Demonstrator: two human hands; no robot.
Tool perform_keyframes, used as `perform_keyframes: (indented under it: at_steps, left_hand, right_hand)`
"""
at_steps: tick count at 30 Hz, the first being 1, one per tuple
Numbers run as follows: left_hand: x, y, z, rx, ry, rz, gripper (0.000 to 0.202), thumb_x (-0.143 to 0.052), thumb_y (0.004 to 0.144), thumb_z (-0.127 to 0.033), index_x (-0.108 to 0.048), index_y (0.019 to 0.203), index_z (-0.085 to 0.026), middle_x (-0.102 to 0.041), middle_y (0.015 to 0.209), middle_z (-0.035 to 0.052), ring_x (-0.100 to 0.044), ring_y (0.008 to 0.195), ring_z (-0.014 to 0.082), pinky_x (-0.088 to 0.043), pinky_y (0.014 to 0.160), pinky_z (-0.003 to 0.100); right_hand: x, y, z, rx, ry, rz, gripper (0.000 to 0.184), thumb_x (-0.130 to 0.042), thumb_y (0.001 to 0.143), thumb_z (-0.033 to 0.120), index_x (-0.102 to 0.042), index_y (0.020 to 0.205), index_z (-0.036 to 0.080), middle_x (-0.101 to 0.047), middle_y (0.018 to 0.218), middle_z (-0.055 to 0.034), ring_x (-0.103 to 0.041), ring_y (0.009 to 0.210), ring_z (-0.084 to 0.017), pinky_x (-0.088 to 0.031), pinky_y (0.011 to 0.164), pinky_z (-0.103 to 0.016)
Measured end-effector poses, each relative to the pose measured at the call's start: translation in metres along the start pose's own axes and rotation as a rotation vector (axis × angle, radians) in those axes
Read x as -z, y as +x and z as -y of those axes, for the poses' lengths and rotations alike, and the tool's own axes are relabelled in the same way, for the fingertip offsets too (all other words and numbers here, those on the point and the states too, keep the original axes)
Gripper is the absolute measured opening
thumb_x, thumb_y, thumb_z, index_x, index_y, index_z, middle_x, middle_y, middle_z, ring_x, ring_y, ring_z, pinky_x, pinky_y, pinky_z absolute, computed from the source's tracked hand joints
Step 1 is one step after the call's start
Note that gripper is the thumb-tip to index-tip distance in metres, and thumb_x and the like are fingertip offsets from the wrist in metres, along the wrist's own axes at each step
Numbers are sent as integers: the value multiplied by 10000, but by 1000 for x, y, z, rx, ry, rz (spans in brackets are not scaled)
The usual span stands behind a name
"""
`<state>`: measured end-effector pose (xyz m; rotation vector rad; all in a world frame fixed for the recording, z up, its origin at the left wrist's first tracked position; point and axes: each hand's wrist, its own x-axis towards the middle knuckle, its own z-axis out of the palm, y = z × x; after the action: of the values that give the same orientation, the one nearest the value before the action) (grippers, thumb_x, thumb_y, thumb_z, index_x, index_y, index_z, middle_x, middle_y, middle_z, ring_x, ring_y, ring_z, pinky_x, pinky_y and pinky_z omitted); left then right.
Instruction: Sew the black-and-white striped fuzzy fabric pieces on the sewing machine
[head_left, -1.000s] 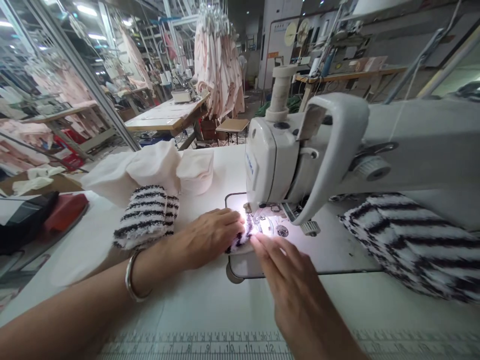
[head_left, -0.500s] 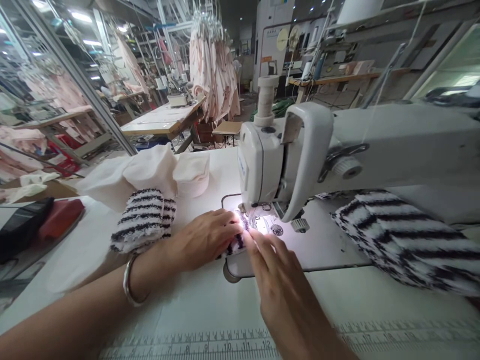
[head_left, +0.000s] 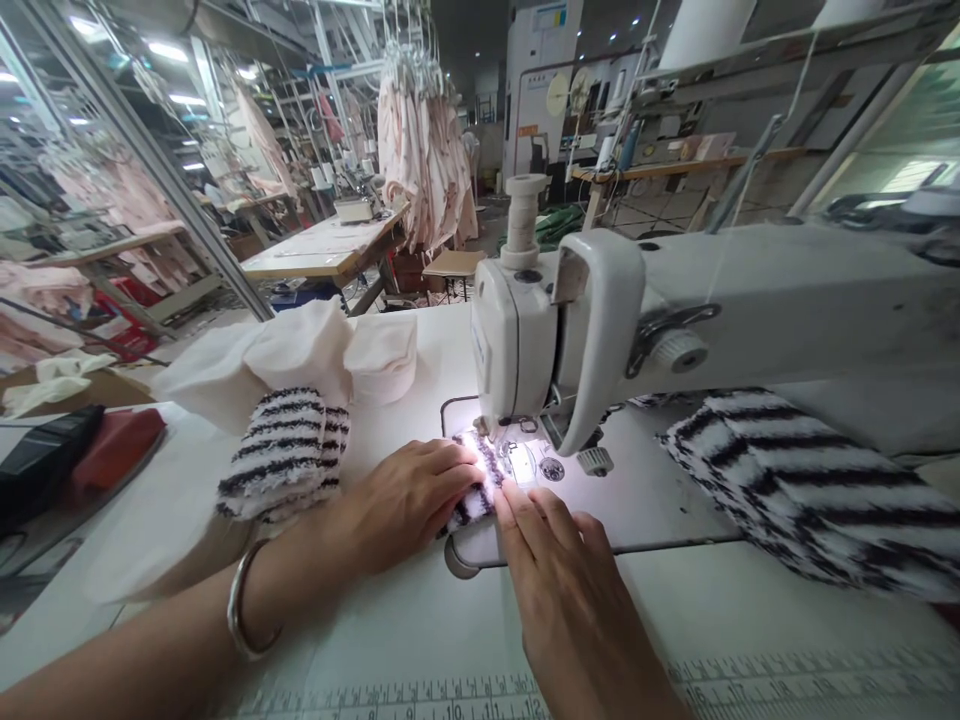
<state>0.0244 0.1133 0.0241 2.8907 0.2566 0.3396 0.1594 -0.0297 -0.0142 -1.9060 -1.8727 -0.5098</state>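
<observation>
Fingers (head_left: 450, 462) of the left hand (head_left: 405, 500) lie flat and close together, pressing down on a small black-and-white striped fabric piece (head_left: 480, 490) at the needle area of the sewing machine (head_left: 570, 320); fingers (head_left: 517, 500) of the right hand (head_left: 570, 590) are likewise extended together, their tips touching the same piece from the near side, neither hand gripping anything; the striped piece sits on the lit machine bed just beside the presser foot (head_left: 501, 440), between the two hands, partly hidden under the left fingertips; a metal bangle (head_left: 244, 610) circles the left wrist; to the left of the left forearm a folded stack of striped fleece pieces (head_left: 285, 450) rests on the bench (head_left: 420, 640), with white fabric pieces (head_left: 300, 350) heaped behind it; a larger pile of striped fleece (head_left: 810, 490) lies to the right, under the machine arm; a printed ruler scale (head_left: 465, 695) runs along the near edge of the bench; a red and black object (head_left: 75, 450) sits at the far left; pink garments (head_left: 424, 150) hang in the background beyond another worktable (head_left: 330, 245).
</observation>
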Motion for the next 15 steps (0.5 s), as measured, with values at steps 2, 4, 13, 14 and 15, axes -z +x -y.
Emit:
perform_keyframes:
  at_steps: [2,4,13,14,15]
  left_hand:
    - [1,2,-1,10,10,27,310,-398,928,-96,-486,1213,-182,-606,1107,101,-556,1034,223,-477,903,413]
    - [3,4,-1,24,20,61,357,-412,898,-64,-483,1224,-193,-582,1109,101,-543,1017,228,-480,882,418]
    - [0,8,-14,112,57,93,437,-414,831,-12,-486,1216,-206,-536,1087,99,-510,947,242,-488,813,448]
    - [0,7,-15,120,62,93,435,-418,835,-17,-481,1218,-211,-534,1100,98,-509,956,243,-487,818,448]
    - [-1,7,-16,126,70,91,430,-422,837,-22,-477,1218,-216,-533,1113,95,-507,964,244,-486,822,448]
  right_hand:
    - [-1,1,0,-14,5,-16,479,-351,765,-18,-636,1122,124,-669,1137,-71,-540,1080,-244,-399,852,-430]
    - [-1,2,1,-7,10,-19,469,-353,761,-15,-643,1107,112,-674,1125,-73,-540,1080,-245,-395,851,-421]
    - [0,3,-1,20,31,-60,468,-349,756,-31,-629,1124,35,-680,1082,-100,-531,1088,-253,-377,880,-412]
    - [0,3,-2,15,41,-58,480,-343,749,-38,-625,1130,36,-678,1077,-101,-531,1085,-251,-373,884,-414]
    - [0,3,-4,17,53,-55,490,-340,742,-42,-620,1136,40,-676,1074,-97,-529,1087,-249,-370,887,-415]
